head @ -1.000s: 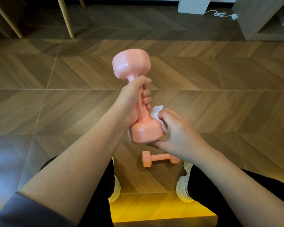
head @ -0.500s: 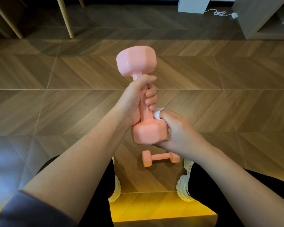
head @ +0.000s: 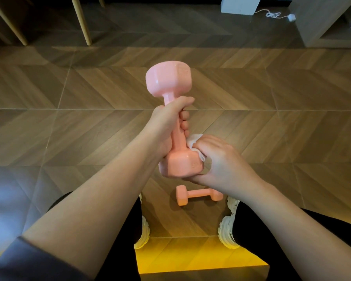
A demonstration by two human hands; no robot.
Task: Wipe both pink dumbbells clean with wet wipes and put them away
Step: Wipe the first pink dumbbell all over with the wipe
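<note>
My left hand [head: 166,126] grips the handle of a pink dumbbell [head: 168,82], held nearly upright in front of me, its top head tilted a little left. My right hand [head: 219,161] holds a white wet wipe [head: 195,141] against the right side of the dumbbell's lower head, fingers curled round the wipe and the head. Most of the wipe is hidden under my fingers. A second pink dumbbell [head: 197,194] lies on the wooden floor between my feet, below the held one.
Herringbone wooden floor [head: 69,128] all around. My white shoes [head: 228,226] stand on either side of the floor dumbbell. Wooden furniture legs [head: 80,21] at the far left, a white box [head: 239,5] with a cable and a grey cabinet [head: 320,23] at the far right.
The held dumbbell has shifted slightly right and turned more upright. My right hand with the wipe slid down from the handle's base onto the side of the lower head.
</note>
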